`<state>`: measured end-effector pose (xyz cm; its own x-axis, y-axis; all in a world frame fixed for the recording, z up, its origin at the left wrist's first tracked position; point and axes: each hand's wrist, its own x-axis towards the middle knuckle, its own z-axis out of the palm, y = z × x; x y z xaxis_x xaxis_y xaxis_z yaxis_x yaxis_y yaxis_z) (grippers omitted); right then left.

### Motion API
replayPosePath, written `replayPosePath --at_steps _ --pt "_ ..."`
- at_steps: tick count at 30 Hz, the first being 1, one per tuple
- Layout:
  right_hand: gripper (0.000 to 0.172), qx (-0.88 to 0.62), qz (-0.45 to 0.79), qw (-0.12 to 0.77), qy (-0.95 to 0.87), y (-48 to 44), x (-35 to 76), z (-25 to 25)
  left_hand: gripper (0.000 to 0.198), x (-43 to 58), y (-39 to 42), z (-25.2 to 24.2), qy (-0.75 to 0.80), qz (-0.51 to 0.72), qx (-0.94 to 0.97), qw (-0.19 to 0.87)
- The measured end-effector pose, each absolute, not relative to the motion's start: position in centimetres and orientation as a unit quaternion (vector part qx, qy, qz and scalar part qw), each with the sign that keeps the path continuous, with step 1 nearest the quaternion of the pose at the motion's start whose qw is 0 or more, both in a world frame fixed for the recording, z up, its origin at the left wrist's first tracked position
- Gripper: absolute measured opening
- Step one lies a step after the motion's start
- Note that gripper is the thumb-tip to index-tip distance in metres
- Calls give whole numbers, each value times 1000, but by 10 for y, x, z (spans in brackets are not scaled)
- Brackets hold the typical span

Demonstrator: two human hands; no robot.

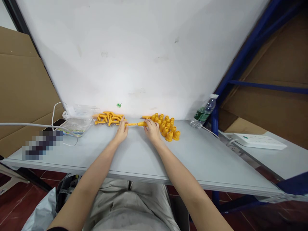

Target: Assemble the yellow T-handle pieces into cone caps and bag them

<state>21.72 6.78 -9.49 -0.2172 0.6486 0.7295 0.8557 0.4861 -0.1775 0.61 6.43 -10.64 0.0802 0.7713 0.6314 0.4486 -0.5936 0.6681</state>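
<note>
Head view, step in hand: the person seems to be working a yellow rod point(132, 124) and a yellow cap point(141, 124) end to end; whether they are joining or parting cannot be told.
Next move: it probably calls for holding both pieces in line while one turns or slides against the other.
Left hand point(122, 130): fingers closed around the rod's left end, little gap showing; the exact grip is hidden.
Right hand point(152, 129): fingers pinched round the cap, whose left end sticks out.
Rod and cap: level, between the hands, above the far part of the grey table point(139, 157).
Yellow handles point(108, 114): heaped just left of and beyond the left hand.
Yellow cones point(169, 137): standing grouped, just right of the right hand.
Bottle point(203, 113): far right, tilted, well apart from the hands.
</note>
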Motion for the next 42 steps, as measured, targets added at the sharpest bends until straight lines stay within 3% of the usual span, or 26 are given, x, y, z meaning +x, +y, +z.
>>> replayPosePath --at_steps 9,14,22,31,42 --pt "32 -475 -124 400 -774 72 218 -98 44 4 80 -114 402 573 601 386" --pt "36 -458 -97 413 -781 76 220 -102 42 1 75 -113 440 548 575 419" --pt "36 -422 -12 417 -805 71 219 -97 29 -1 67 -107 527 514 621 268" --pt "44 -381 154 474 -779 76 226 -96 31 -6 59 -100 556 460 688 82" --pt "47 -421 252 474 -731 75 223 -94 31 -6 56 -95 546 422 722 42"
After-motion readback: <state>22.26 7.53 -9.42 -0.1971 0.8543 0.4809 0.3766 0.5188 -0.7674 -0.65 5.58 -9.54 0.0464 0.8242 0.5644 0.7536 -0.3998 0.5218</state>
